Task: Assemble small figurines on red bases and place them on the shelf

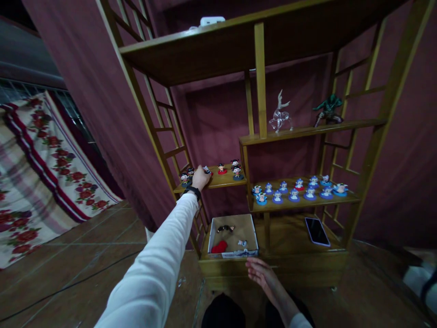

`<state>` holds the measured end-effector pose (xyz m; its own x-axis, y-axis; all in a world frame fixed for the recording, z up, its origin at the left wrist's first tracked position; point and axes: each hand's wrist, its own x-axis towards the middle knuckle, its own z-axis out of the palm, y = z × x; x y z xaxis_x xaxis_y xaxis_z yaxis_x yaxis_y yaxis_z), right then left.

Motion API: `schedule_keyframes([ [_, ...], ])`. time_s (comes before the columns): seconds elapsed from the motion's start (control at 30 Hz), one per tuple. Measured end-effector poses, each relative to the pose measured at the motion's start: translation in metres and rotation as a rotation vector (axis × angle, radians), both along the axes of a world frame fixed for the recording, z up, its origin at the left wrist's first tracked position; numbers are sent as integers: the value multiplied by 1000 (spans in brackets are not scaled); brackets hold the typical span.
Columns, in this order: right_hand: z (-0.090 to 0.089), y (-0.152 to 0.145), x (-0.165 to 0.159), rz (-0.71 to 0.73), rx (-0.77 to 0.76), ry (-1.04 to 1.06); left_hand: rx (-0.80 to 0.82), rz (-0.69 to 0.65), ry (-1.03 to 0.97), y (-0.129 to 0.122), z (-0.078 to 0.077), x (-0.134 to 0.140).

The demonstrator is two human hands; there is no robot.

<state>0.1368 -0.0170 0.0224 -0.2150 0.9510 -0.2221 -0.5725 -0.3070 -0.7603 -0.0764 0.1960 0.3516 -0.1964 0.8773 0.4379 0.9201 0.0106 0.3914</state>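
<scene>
My left hand (200,177), with a dark band at the wrist, reaches to the left shelf (220,183). Its fingers are closed around a small figurine (207,170) with a red base, partly hidden by the hand. To its left stand dark-based figurines (185,178); to its right are a red-based figurine (221,169) and a pair of black-haired figurines (236,172). Below, near the front of an open box (251,223), my right hand (262,272) hangs with its fingers stretched out and nothing in them. Inside the box lie a red piece (219,247), a dark piece (225,228) and a small white-and-blue piece (242,243).
Several blue and purple figurines (294,195) stand on the right shelf. Above them are a clear deer figure (281,116) and a green figure (328,110). A phone (318,231) lies on the bottom board. Shelf posts (260,82) divide the unit.
</scene>
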Motion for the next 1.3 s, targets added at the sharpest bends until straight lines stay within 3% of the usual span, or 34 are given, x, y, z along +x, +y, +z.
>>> schedule_keyframes([
  [0.17, -1, -1, 2, -4, 1, 10, 38, -3, 39, -16, -2, 7],
  [0.33, -5, 2, 2, -7, -11, 15, 290, -34, 240, -45, -5, 28],
  [0.43, -4, 3, 2, -9, -16, 19, 336, 0, 274, -51, 2, 41],
  [0.6, -3, 3, 3, -11, -6, 24, 229, -77, 213, -28, 14, 53],
  [0.83, -5, 4, 4, -10, 9, 25, -86, -53, -3, 16, 5, 62],
  [1.3, -15, 8, 3, 7, 12, 1, 8, -188, -97, 32, -4, 57],
])
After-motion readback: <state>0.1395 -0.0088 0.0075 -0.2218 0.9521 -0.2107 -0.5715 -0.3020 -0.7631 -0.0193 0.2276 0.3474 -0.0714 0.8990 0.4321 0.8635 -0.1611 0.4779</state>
